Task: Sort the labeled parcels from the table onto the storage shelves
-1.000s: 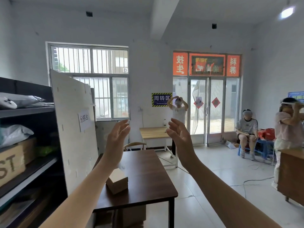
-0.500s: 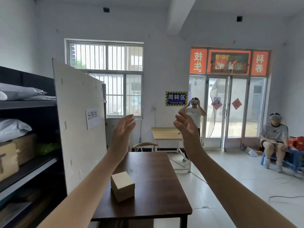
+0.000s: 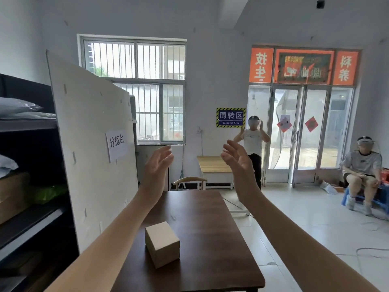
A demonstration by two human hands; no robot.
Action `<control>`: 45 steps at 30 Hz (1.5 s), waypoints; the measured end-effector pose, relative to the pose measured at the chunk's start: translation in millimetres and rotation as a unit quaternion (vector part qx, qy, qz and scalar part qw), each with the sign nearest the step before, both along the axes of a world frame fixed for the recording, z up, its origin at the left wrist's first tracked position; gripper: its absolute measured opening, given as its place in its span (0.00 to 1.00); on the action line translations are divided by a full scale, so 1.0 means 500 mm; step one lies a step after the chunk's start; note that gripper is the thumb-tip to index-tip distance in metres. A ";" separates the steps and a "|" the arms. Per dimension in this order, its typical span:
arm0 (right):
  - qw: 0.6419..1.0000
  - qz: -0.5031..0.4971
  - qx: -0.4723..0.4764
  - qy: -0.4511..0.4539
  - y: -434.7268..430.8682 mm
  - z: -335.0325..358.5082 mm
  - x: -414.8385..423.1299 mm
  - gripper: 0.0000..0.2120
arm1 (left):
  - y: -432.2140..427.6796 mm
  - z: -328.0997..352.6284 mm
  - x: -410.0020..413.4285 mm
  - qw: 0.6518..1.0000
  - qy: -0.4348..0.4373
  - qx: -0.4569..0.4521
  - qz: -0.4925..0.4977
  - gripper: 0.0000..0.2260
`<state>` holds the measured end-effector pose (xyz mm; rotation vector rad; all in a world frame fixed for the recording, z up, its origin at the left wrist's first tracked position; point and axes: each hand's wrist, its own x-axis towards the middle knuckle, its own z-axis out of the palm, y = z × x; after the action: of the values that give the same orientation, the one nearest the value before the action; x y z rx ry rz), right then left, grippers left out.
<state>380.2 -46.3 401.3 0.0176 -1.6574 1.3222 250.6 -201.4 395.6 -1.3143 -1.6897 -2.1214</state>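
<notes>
One small brown cardboard parcel (image 3: pixel 162 243) stands on the dark wooden table (image 3: pixel 206 224), near its front left part. My left hand (image 3: pixel 156 169) and my right hand (image 3: pixel 239 165) are both raised in the air above the table's far end, palms facing each other, fingers spread, holding nothing. They are well above and beyond the parcel. The dark storage shelves (image 3: pixel 27 226) stand at the left and hold grey bags, a green bag and cardboard boxes.
A tall white board (image 3: pixel 92 144) with a paper label stands between the shelves and the table. A chair (image 3: pixel 189 183) and a light wooden bench (image 3: pixel 214 165) lie beyond the table. One person stands by the glass doors, another sits at the right. Cables run across the tiled floor.
The view has swung to the left and come nearer the table, so the parcel shows fully. Both hands stay raised and apart, now slightly higher and wider.
</notes>
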 end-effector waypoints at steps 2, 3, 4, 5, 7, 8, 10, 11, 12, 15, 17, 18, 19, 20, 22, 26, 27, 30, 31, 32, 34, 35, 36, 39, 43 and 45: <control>1.000 -0.007 -0.003 0.004 0.007 0.007 -0.045 0.25 | 0.005 0.010 -0.045 1.000 0.023 -0.009 0.001 0.30; 1.000 -0.007 -0.007 0.007 0.011 0.011 -0.068 0.26 | 0.007 0.017 -0.068 0.999 0.033 -0.010 0.002 0.28; 1.000 -0.007 -0.011 0.010 0.013 0.015 -0.091 0.26 | 0.008 0.023 -0.092 0.999 0.038 -0.010 0.002 0.26; 1.000 -0.009 -0.014 0.011 0.015 0.017 -0.112 0.26 | 0.009 0.028 -0.116 0.999 0.042 -0.011 0.002 0.25; 1.000 -0.015 -0.016 0.010 0.017 0.020 -0.157 0.29 | 0.011 0.034 -0.166 0.998 0.057 -0.022 0.002 0.27; 1.000 -0.016 -0.016 0.007 0.017 0.019 -0.166 0.31 | 0.012 0.033 -0.177 0.998 0.063 -0.028 0.001 0.30; 1.000 -0.023 -0.019 0.007 0.022 0.014 -0.206 0.33 | 0.019 0.029 -0.216 0.997 0.063 -0.039 -0.004 0.34; 0.999 -0.028 -0.018 0.004 0.026 0.012 -0.224 0.32 | 0.025 0.027 -0.233 0.997 0.058 -0.041 -0.006 0.35; 0.999 -0.030 -0.017 0.000 0.031 0.012 -0.243 0.29 | 0.032 0.025 -0.252 0.998 0.051 -0.041 -0.010 0.36; 1.000 -0.027 -0.013 -0.007 0.057 0.012 -0.295 0.26 | 0.062 0.019 -0.303 0.998 0.038 -0.037 -0.021 0.36; 1.000 -0.028 -0.006 -0.008 0.080 0.012 -0.325 0.27 | 0.087 0.015 -0.335 0.998 0.037 -0.039 -0.019 0.35; 1.000 -0.029 -0.001 -0.010 0.094 0.013 -0.340 0.26 | 0.100 0.015 -0.349 0.998 0.038 -0.042 -0.015 0.34; 0.999 -0.030 0.004 -0.011 0.111 0.014 -0.354 0.26 | 0.115 0.015 -0.364 0.998 0.041 -0.044 -0.012 0.34; 0.999 -0.029 0.007 -0.011 0.130 0.016 -0.369 0.26 | 0.131 0.015 -0.378 0.998 0.044 -0.046 -0.009 0.34; 1.000 -0.026 0.012 -0.006 0.170 0.018 -0.399 0.29 | 0.165 0.016 -0.405 0.998 0.052 -0.044 -0.002 0.35; 1.000 -0.019 0.016 -0.004 0.253 0.025 -0.458 0.30 | 0.235 0.024 -0.460 0.997 0.063 -0.038 0.019 0.36; 1.000 -0.016 0.016 -0.007 0.273 0.028 -0.473 0.29 | 0.252 0.026 -0.473 0.997 0.059 -0.034 0.022 0.36; 1.000 -0.004 0.014 -0.014 0.326 0.026 -0.515 0.30 | 0.297 0.024 -0.509 0.998 0.041 -0.030 0.025 0.32; 1.000 -0.001 0.015 -0.015 0.342 0.023 -0.529 0.31 | 0.312 0.022 -0.521 0.998 0.039 -0.030 0.028 0.29; 1.000 0.001 0.014 -0.017 0.357 0.019 -0.542 0.32 | 0.325 0.020 -0.532 0.998 0.039 -0.029 0.033 0.28; 1.000 0.005 0.009 -0.023 0.382 0.008 -0.568 0.32 | 0.350 0.018 -0.556 0.998 0.031 -0.027 0.039 0.27; 1.000 0.008 0.004 -0.025 0.393 0.002 -0.580 0.31 | 0.361 0.017 -0.568 0.999 0.026 -0.026 0.038 0.27; 1.000 0.010 -0.002 -0.027 0.403 -0.003 -0.592 0.30 | 0.371 0.015 -0.580 0.999 0.021 -0.027 0.036 0.27; 0.999 0.009 -0.014 -0.032 0.425 -0.013 -0.632 0.30 | 0.396 0.007 -0.616 0.998 0.018 -0.036 0.040 0.33; 0.999 0.003 -0.016 -0.036 0.442 -0.022 -0.691 0.32 | 0.416 -0.003 -0.676 0.998 0.012 -0.041 0.041 0.28; 0.999 0.000 -0.015 -0.036 0.445 -0.022 -0.720 0.33 | 0.422 -0.006 -0.712 0.998 0.005 -0.040 0.038 0.26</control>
<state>20.1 176.2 390.4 -0.0473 -1.6977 1.3619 -105.2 9.4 392.9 -1.2573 -1.8076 -2.0220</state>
